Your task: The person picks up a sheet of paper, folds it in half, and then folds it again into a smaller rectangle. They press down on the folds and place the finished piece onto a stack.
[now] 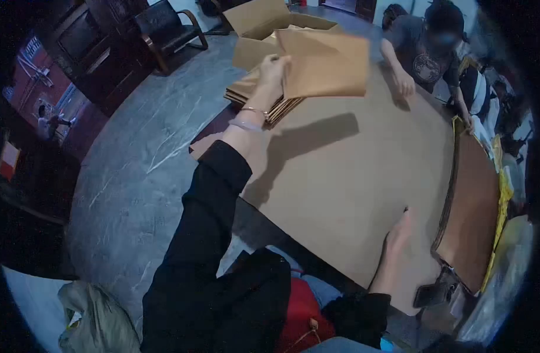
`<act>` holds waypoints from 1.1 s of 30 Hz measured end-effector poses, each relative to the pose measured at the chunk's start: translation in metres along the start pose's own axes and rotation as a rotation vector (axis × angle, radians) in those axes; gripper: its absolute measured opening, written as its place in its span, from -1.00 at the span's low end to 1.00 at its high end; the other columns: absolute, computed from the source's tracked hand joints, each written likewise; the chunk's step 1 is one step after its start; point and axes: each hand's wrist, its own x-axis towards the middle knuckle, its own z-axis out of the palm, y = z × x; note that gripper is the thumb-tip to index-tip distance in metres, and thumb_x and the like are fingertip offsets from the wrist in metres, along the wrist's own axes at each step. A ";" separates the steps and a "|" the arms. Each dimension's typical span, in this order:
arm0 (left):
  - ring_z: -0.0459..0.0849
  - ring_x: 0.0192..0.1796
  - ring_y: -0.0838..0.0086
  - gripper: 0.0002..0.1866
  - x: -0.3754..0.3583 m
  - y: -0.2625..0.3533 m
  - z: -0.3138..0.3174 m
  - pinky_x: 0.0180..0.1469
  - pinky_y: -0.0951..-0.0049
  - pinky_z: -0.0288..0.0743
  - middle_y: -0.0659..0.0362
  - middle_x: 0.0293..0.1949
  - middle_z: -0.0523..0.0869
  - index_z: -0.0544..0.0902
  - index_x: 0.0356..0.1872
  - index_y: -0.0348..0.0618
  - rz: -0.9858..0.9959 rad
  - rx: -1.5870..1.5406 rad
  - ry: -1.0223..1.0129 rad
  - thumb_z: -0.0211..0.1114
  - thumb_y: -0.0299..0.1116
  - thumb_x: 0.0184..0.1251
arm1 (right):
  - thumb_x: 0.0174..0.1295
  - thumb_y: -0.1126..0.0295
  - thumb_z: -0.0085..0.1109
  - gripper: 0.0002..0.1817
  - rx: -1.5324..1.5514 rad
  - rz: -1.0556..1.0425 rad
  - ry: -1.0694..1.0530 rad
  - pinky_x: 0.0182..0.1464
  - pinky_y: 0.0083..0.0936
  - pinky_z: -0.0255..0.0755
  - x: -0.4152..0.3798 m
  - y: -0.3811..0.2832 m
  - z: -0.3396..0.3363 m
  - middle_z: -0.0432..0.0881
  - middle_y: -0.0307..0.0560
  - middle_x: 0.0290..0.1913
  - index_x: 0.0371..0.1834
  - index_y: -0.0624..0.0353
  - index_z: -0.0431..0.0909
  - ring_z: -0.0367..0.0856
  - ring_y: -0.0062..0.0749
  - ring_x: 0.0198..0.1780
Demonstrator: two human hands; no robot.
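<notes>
My left hand [273, 75] is closed on the left edge of a flat brown kraft-paper envelope [327, 65] and holds it raised over the far side of the table. Under it lies a stack of similar brown envelopes [284, 110], partly covered by my hand and wrist. My right hand [397, 234] is low over the near right part of the brown tabletop [340, 188]. It is seen edge-on with its fingers stretched out, and nothing shows in it. Something small and dark is at its fingertip.
An open cardboard box [255, 53] with brown paper pieces inside stands behind the stack. Across the table a person [425, 53] leans in, one hand above the surface. A brown stack with yellow edging [472, 200] stands on the right, a black phone-like object [430, 295] near it. An armchair [169, 32] is at the back left.
</notes>
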 end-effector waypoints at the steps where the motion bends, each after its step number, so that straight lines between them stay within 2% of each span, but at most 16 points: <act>1: 0.63 -0.16 0.33 -0.67 0.012 0.001 -0.015 -0.13 0.34 0.60 0.04 -0.16 0.60 0.46 -0.03 -0.36 -0.024 -0.100 -0.008 0.24 -0.46 0.21 | 0.50 0.12 -0.34 -0.46 0.027 0.022 -0.007 0.31 -0.24 0.20 0.001 0.009 0.003 0.41 0.21 0.26 0.26 0.37 0.34 0.34 -0.01 0.30; 5: 0.64 -0.08 0.29 -0.72 0.102 -0.072 -0.092 -0.13 0.25 0.61 0.02 -0.18 0.62 0.46 0.00 -0.38 -0.010 -0.190 0.124 0.16 -0.52 0.29 | 0.49 0.12 -0.35 -0.46 -0.018 0.013 -0.037 0.31 -0.25 0.18 0.005 0.034 0.005 0.40 0.21 0.26 0.26 0.38 0.33 0.34 0.01 0.29; 8: 0.60 -0.12 0.30 -0.69 0.127 -0.127 -0.140 -0.07 0.34 0.52 0.01 -0.07 0.60 0.49 0.01 -0.43 0.079 0.111 0.222 0.15 -0.47 0.29 | 0.49 0.13 -0.37 -0.46 0.019 0.095 -0.046 0.32 -0.26 0.17 -0.001 0.007 0.001 0.39 0.21 0.26 0.26 0.38 0.33 0.33 0.02 0.29; 9: 0.60 -0.18 0.34 -0.71 0.114 -0.115 -0.144 -0.17 0.39 0.49 0.00 -0.11 0.62 0.49 0.05 -0.36 0.011 0.515 0.178 0.06 -0.49 0.34 | 0.49 0.14 -0.36 -0.46 -0.025 0.063 -0.024 0.32 -0.26 0.16 0.001 0.015 0.004 0.39 0.20 0.27 0.26 0.37 0.33 0.33 0.02 0.30; 11: 0.60 -0.18 0.33 -0.66 0.094 -0.109 -0.154 -0.17 0.40 0.47 -0.01 -0.09 0.63 0.50 0.06 -0.37 -0.079 0.697 0.077 0.05 -0.37 0.36 | 0.49 0.15 -0.36 -0.47 -0.070 0.041 0.021 0.33 -0.27 0.15 0.004 0.029 0.008 0.38 0.19 0.28 0.26 0.37 0.33 0.33 0.01 0.31; 13: 0.58 -0.12 0.26 -0.56 0.168 -0.186 -0.203 -0.09 0.36 0.48 0.02 -0.06 0.62 0.55 -0.03 -0.40 -0.208 0.250 0.115 0.12 -0.17 0.33 | 0.49 0.15 -0.33 -0.48 -0.066 -0.018 -0.017 0.32 -0.27 0.16 0.008 0.034 0.006 0.41 0.17 0.25 0.24 0.37 0.35 0.33 0.00 0.30; 15: 0.58 -0.15 0.27 -0.63 0.166 -0.168 -0.205 -0.11 0.35 0.47 0.02 -0.09 0.62 0.57 -0.06 -0.35 -0.261 0.344 0.038 0.11 -0.22 0.32 | 0.48 0.15 -0.31 -0.49 -0.030 0.089 0.028 0.32 -0.27 0.16 0.001 0.008 0.003 0.43 0.17 0.23 0.21 0.37 0.38 0.32 0.01 0.29; 19: 0.53 -0.18 0.27 -0.79 0.132 -0.108 -0.197 -0.14 0.31 0.40 0.01 -0.15 0.58 0.57 -0.11 -0.22 -0.402 0.676 -0.138 0.11 -0.39 0.29 | 0.48 0.12 -0.31 -0.47 0.016 -0.045 0.037 0.29 -0.25 0.19 -0.001 -0.001 0.000 0.44 0.17 0.20 0.20 0.39 0.37 0.34 0.03 0.26; 21: 0.46 -0.06 0.20 -0.71 0.131 -0.112 -0.192 -0.03 0.26 0.35 -0.03 -0.05 0.48 0.46 0.00 -0.24 -0.232 0.793 0.037 0.15 -0.38 0.28 | 0.48 0.15 -0.31 -0.51 0.032 -0.043 0.098 0.19 -0.20 0.25 -0.004 0.002 0.007 0.45 0.21 0.14 0.16 0.38 0.38 0.38 0.10 0.17; 24: 0.34 0.11 0.09 -0.52 0.105 -0.116 -0.155 0.13 0.18 0.28 -0.08 0.11 0.33 0.31 0.16 -0.28 0.276 1.120 0.561 0.21 -0.36 0.27 | 0.46 0.20 -0.28 -0.56 0.085 0.148 -0.046 0.16 -0.18 0.26 0.004 -0.017 -0.002 0.44 0.26 0.11 0.11 0.38 0.39 0.37 0.14 0.15; 26: 0.27 0.23 0.02 -0.39 0.056 -0.095 -0.104 0.23 0.12 0.23 -0.11 0.21 0.24 0.20 0.27 -0.30 0.624 1.149 0.668 0.25 -0.35 0.26 | 0.43 0.23 -0.23 -0.61 -0.006 0.050 0.051 0.19 -0.18 0.23 -0.005 -0.020 -0.001 0.42 0.26 0.14 0.10 0.32 0.39 0.36 0.14 0.16; 27: 0.23 0.29 -0.02 -0.32 0.023 -0.086 -0.076 0.28 0.10 0.21 -0.13 0.26 0.19 0.15 0.32 -0.32 0.766 1.122 0.547 0.27 -0.35 0.26 | 0.42 0.26 -0.23 -0.63 -0.130 -0.191 0.156 0.20 -0.18 0.22 -0.008 0.024 0.023 0.41 0.23 0.16 0.09 0.29 0.40 0.36 0.11 0.15; 29: 0.12 0.41 0.06 -0.37 -0.043 -0.081 -0.026 0.39 0.05 0.05 -0.05 0.37 0.16 0.11 0.39 -0.27 0.866 1.066 0.000 0.13 -0.34 0.37 | 0.41 0.29 -0.24 -0.63 0.093 0.077 0.055 0.24 -0.17 0.21 -0.011 -0.020 -0.001 0.44 0.22 0.14 0.07 0.33 0.41 0.34 0.08 0.18; 31: 0.01 0.48 0.12 -0.39 -0.075 -0.105 0.000 0.46 0.06 -0.08 0.02 0.45 0.09 0.06 0.43 -0.20 0.915 1.224 -0.567 0.03 -0.31 0.45 | 0.39 0.24 -0.20 -0.62 -0.124 -0.166 0.222 0.23 -0.18 0.21 -0.005 0.011 0.019 0.46 0.23 0.13 0.05 0.30 0.44 0.35 0.09 0.17; 32: -0.05 0.51 0.13 -0.38 -0.085 -0.113 0.008 0.48 0.09 -0.13 0.04 0.48 0.03 0.02 0.45 -0.16 0.972 1.417 -0.828 0.00 -0.27 0.47 | 0.40 0.25 -0.19 -0.63 -0.079 -0.062 0.131 0.27 -0.21 0.20 -0.005 -0.005 0.004 0.48 0.21 0.11 0.04 0.30 0.46 0.37 0.04 0.20; 33: -0.09 0.52 0.14 -0.41 -0.092 -0.128 0.020 0.50 0.12 -0.20 0.04 0.48 0.01 0.03 0.45 -0.15 0.845 1.469 -1.012 -0.10 -0.18 0.50 | 0.40 0.26 -0.17 -0.64 -0.023 0.033 0.036 0.31 -0.24 0.20 -0.006 -0.020 -0.010 0.51 0.20 0.10 0.04 0.30 0.47 0.38 -0.01 0.23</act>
